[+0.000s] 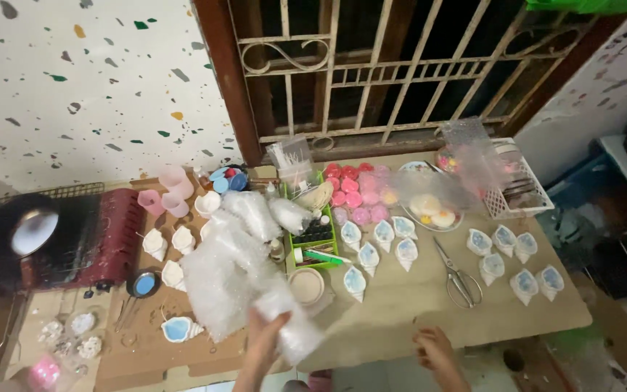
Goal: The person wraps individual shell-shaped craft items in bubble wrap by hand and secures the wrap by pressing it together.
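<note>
One long sheet of bubble wrap (234, 268) trails across the tabletop (400, 305), its near end gripped in the left hand (266, 335); nothing looks wrapped in it yet. The right hand (433, 345) rests empty and loosely curled on the front edge, well apart, with scissors (459, 276) and shell-shaped pieces (368, 254) beyond

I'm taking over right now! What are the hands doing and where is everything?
Left hand: gripping the long bubble wrap sheet at its near end.
Right hand: empty, resting on the table edge.
Shell-shaped pieces lie unwrapped in groups mid-table and to the right; scissors between them.
Done: none look wrapped.
Left: all shell pieces still bare.
</note>
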